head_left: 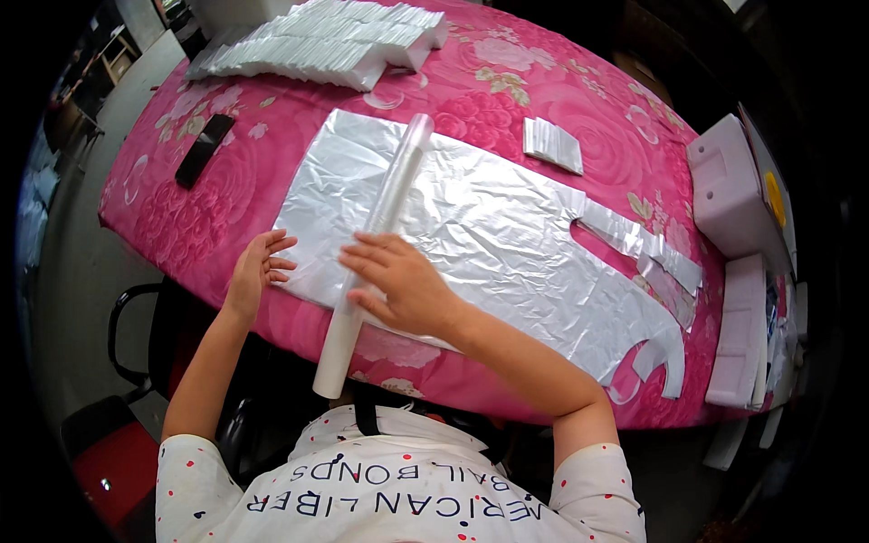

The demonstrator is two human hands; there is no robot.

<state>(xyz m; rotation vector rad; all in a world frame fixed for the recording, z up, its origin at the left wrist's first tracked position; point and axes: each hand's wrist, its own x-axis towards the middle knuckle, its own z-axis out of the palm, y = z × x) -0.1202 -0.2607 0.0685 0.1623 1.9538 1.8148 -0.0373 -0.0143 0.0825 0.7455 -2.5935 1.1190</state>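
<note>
Head view: right hand (394, 274) lay open on the whitish roll (393, 195), which crossed the silvery plastic sheet (493, 217) and jutted past the pink table's (172, 231) near edge; left hand (255, 270) hung open, a gap apart; white boxes (730, 195) flanked the right edge, contents unclear

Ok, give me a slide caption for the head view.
Right hand over a translucent plastic roll lying across silvery plastic sheeting; left hand open nearby.

I'm standing in a likely workshop, a silvery plastic sheet (507, 226) lying on a flowery tablecloth (186, 226), folded bundles (303, 52) sitting in rows
</note>
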